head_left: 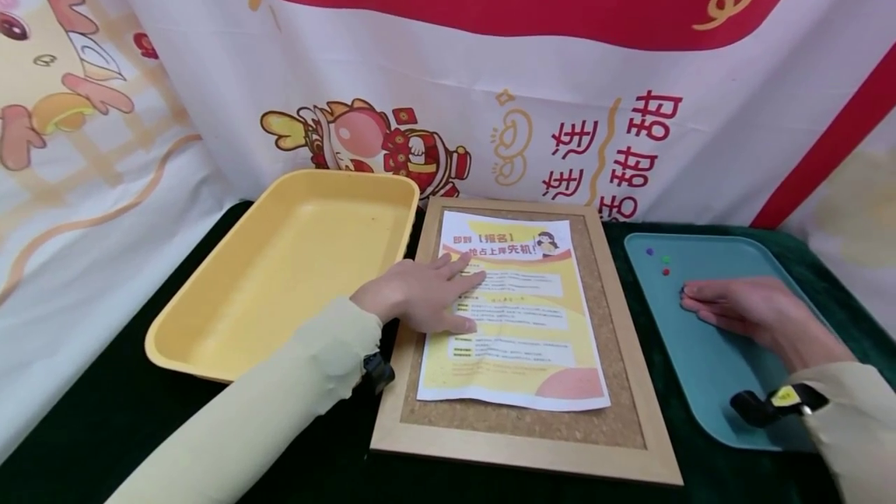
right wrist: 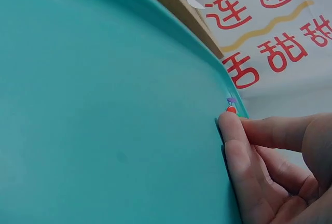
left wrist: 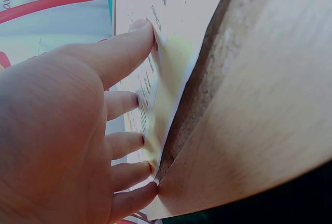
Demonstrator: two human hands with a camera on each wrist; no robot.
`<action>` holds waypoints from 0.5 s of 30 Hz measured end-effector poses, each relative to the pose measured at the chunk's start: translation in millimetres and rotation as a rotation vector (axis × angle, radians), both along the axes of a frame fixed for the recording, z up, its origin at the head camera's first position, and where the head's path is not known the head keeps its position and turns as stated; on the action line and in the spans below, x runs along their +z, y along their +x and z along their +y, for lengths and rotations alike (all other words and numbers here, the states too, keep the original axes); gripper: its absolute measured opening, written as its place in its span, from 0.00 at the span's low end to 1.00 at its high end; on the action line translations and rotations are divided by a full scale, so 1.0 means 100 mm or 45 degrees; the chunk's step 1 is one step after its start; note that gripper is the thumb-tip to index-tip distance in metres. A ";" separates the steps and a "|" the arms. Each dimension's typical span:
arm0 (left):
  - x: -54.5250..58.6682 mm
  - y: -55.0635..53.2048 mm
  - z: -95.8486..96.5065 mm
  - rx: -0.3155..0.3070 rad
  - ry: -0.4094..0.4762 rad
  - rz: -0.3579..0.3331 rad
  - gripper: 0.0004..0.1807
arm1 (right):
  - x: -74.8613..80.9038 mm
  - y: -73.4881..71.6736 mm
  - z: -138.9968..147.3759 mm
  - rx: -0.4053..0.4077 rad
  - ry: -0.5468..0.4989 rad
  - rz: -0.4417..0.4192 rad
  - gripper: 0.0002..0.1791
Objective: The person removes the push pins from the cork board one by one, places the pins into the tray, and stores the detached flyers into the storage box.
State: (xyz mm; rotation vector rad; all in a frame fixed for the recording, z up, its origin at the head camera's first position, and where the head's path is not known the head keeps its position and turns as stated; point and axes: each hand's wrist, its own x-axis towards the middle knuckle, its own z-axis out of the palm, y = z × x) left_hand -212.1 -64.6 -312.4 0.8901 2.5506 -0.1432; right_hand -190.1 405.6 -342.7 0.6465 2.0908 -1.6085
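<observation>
My left hand [head_left: 428, 294] lies with fingers spread on a printed yellow-and-white paper sheet [head_left: 518, 379]. The sheet rests on a wood-framed cork board [head_left: 626, 379]. In the left wrist view the thumb and fingertips of my left hand [left wrist: 67, 115] touch the paper [left wrist: 176, 58]. Over the blue-green tray [head_left: 728, 379], my right hand [head_left: 756, 313] pinches a small dark pushpin [head_left: 683, 293], mostly covered by the fingertips. Beyond them in the tray lie a purple pushpin [head_left: 649, 252], a green pushpin [head_left: 666, 260] and a red pushpin [head_left: 666, 272].
A deep yellow tray [head_left: 280, 278] stands left of the board, partly behind the left forearm. Dark green cloth [head_left: 322, 442] covers the table. Behind everything hangs a white and red printed curtain [head_left: 448, 68]. Each wrist wears a black camera strap [head_left: 770, 404].
</observation>
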 end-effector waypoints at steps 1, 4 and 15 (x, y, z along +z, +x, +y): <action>0.00 0.00 0.00 -0.002 0.003 -0.004 0.46 | 0.00 0.00 0.00 -0.008 0.010 -0.005 0.15; 0.00 0.00 0.00 -0.011 0.013 -0.007 0.46 | 0.00 -0.01 -0.01 -0.029 0.033 -0.015 0.16; 0.02 0.01 0.01 0.015 -0.001 -0.016 0.47 | -0.03 -0.01 -0.02 -0.068 0.002 -0.015 0.16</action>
